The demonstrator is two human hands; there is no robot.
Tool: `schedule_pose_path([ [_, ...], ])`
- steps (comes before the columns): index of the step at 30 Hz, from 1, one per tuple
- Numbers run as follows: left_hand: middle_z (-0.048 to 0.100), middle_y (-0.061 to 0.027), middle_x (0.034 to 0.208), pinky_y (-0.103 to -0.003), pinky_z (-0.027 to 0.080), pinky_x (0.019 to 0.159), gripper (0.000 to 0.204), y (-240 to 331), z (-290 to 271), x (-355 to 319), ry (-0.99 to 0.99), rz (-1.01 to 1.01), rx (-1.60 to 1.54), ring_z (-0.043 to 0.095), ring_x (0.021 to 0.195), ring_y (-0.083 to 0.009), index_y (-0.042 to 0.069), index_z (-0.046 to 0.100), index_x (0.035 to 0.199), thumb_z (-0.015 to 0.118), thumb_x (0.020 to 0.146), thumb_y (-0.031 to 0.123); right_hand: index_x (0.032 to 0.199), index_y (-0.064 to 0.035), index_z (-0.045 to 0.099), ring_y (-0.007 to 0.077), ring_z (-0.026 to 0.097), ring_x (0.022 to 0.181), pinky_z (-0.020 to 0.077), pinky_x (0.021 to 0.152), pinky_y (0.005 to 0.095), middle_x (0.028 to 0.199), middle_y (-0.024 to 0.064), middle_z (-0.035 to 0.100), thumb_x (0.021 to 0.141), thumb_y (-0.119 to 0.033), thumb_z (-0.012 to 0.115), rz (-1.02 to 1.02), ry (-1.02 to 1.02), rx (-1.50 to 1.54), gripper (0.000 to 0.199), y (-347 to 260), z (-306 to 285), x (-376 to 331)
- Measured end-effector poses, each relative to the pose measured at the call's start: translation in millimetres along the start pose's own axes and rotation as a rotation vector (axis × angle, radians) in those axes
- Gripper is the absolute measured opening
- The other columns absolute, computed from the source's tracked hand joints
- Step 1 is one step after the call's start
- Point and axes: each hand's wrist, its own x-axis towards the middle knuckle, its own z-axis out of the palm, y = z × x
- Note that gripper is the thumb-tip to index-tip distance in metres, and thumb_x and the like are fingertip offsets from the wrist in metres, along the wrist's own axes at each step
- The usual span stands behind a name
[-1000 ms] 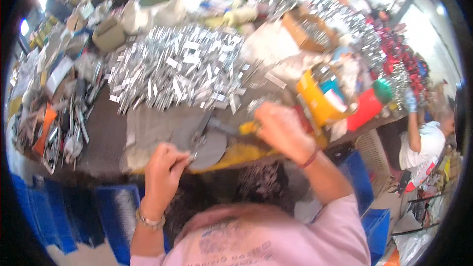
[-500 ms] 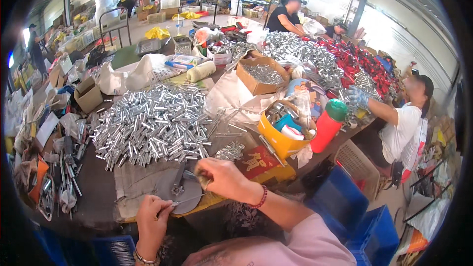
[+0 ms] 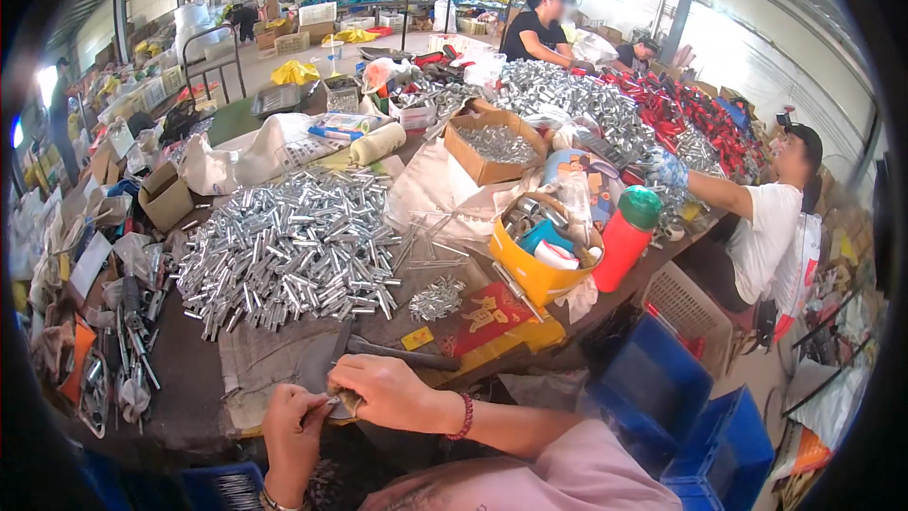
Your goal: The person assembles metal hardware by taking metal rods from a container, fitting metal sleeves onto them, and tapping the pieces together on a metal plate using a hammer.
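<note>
Watching from afar, I see the left hand (image 3: pixel 291 424) pinch a tiny shiny piece (image 3: pixel 333 401) near the table (image 3: pixel 189 374) edge. The right hand (image 3: pixel 392 393) curls close; I can't tell its hold. Loose pinching could drop it.

1 fisheye view (head-worn) looks down over the hands (image 3: pixel 390 394).

Tube heap (image 3: pixel 288 251) left, bucket (image 3: pixel 526 270) and bottle (image 3: pixel 624 244) right, on the table (image 3: pixel 184 369).

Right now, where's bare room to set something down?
Dark tabletop between the silver tube pile and the tools at left; also grey cloth between that pile and the left hand. Crowded: around the yellow bucket and red bottle.
</note>
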Motion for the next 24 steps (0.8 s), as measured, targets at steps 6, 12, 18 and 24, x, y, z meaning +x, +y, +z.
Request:
schedule_pose_path([
  [6,0.064,-0.0125,0.093,-0.039,0.052,0.071,0.020,1.1,-0.3,1.1,-0.003,0.022,0.034,0.066,0.084,-0.0312,0.002,0.075,0.096,0.088,0.082,-0.004,0.108,-0.0047,0.066,0.0399,0.068,0.102,0.0557,0.088,0.0510,0.101,0.0138,0.068,0.086,0.001,0.066,-0.049,0.029,-0.035,0.023,1.7,16.6,-1.4],
  [12,0.064,-0.0133,0.094,-0.041,0.052,0.073,0.020,0.8,-0.8,-0.2,-0.004,0.005,0.013,0.066,0.085,-0.0325,0.001,0.074,0.097,0.088,0.083,-0.004,0.110,-0.0045,0.065,0.0387,0.068,0.101,0.0554,0.087,0.0499,0.101,0.0136,0.068,0.087,-0.001,0.067,-0.072,-0.007,-0.044,0.023,-8.8,12.1,0.2],
  [18,0.064,-0.0139,0.095,-0.041,0.052,0.073,0.020,-2.0,0.8,-1.8,-0.001,0.000,0.029,0.066,0.086,-0.0334,0.001,0.075,0.098,0.087,0.084,-0.005,0.109,-0.0061,0.062,0.0389,0.067,0.098,0.0541,0.084,0.0505,0.096,0.0135,0.066,0.088,-0.003,0.068,-0.123,-0.069,-0.077,0.022,-12.8,3.8,5.0],
  [24,0.063,-0.0152,0.096,-0.042,0.052,0.073,0.021,1.4,-1.6,0.2,-0.013,0.050,0.037,0.066,0.086,-0.0341,0.001,0.074,0.099,0.086,0.084,-0.006,0.114,-0.0079,0.059,0.0380,0.068,0.099,0.0535,0.083,0.0517,0.096,0.0120,0.066,0.090,-0.004,0.069,-0.056,-0.144,-0.128,0.027,-14.4,-3.7,5.1],
])
